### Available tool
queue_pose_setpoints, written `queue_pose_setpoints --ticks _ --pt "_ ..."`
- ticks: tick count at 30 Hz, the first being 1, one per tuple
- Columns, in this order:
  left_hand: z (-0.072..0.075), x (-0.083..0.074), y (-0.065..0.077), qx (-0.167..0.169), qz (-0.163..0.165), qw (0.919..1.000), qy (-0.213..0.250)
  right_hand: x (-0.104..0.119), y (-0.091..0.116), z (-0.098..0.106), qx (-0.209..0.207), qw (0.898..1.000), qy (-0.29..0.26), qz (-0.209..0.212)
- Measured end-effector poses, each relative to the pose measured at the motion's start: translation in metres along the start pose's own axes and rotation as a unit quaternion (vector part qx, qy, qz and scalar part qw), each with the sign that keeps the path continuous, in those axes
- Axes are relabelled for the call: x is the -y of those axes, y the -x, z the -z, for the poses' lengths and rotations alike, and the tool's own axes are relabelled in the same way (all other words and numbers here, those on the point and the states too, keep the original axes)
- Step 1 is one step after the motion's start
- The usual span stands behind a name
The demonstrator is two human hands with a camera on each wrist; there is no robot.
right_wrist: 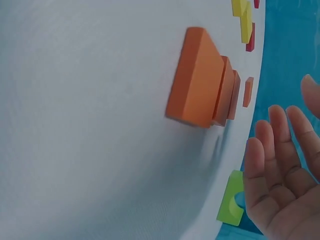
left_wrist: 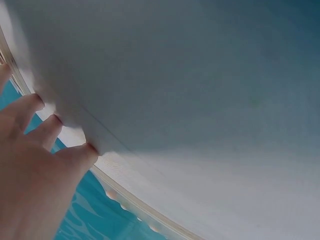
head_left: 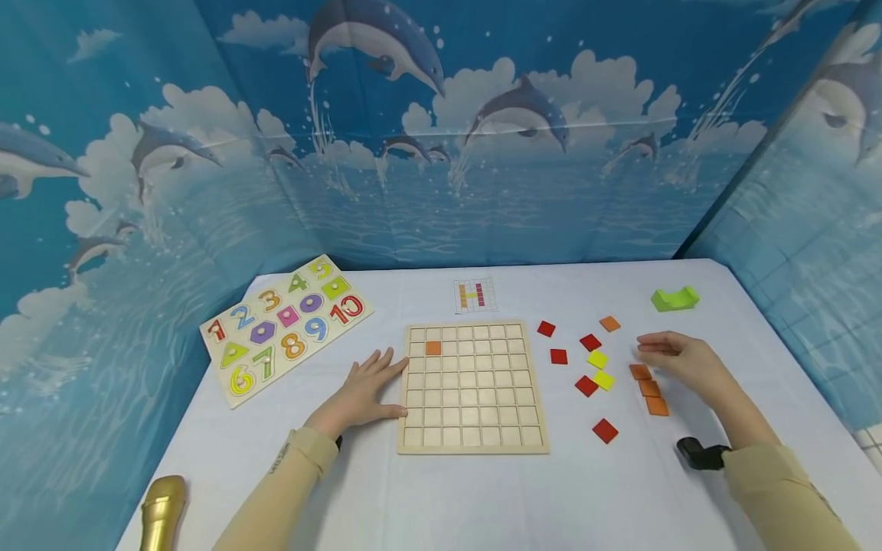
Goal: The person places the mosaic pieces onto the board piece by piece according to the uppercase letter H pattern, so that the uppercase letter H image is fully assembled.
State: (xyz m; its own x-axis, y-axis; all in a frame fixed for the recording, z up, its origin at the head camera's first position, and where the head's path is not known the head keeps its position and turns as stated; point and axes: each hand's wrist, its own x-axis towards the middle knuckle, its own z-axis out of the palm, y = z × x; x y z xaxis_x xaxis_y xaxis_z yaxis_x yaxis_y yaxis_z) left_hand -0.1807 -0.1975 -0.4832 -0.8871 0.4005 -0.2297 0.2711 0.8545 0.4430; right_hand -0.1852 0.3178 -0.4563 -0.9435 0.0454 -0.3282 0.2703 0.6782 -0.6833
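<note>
My left hand [head_left: 365,390] rests with spread fingers at the left edge of a wooden grid board [head_left: 475,450]. One orange tile [head_left: 433,348] lies in a square near the board's upper left corner. On the right, my right hand [head_left: 678,361] hovers just beyond three orange tiles [head_left: 649,388] set in a row. Its fingers are extended and nothing shows between them in the right wrist view. A fourth orange tile [head_left: 609,324] lies apart, to the left of that hand. The left wrist view shows my left fingertips [left_wrist: 90,149] on the white cloth.
Several red tiles [head_left: 605,431] and two yellow tiles [head_left: 597,359] lie between board and right hand. A pattern card [head_left: 475,295] stands behind the board. There are also a number puzzle [head_left: 279,295], a green block [head_left: 675,299] and a gold microphone [head_left: 164,505].
</note>
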Motion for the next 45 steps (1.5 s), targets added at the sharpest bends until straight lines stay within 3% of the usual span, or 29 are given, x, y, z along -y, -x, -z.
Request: queue_pose_setpoints --ticks 10,21,30,45 --pt "-0.003 0.002 -0.001 0.003 0.005 1.0 0.0 -0.007 -0.007 -0.005 0.03 0.999 0.036 -0.027" --pt "0.002 0.0 -0.001 0.002 0.007 1.0 -0.002 -0.007 -0.012 -0.008 0.02 0.996 0.067 -0.046" --pt "0.001 0.002 0.0 -0.004 -0.001 1.0 -0.002 -0.003 -0.014 -0.011 0.017 0.994 0.103 -0.041" --pt "0.0 0.002 -0.001 0.001 0.006 1.0 -0.004 -0.001 -0.015 -0.011 0.031 0.992 0.114 -0.038"
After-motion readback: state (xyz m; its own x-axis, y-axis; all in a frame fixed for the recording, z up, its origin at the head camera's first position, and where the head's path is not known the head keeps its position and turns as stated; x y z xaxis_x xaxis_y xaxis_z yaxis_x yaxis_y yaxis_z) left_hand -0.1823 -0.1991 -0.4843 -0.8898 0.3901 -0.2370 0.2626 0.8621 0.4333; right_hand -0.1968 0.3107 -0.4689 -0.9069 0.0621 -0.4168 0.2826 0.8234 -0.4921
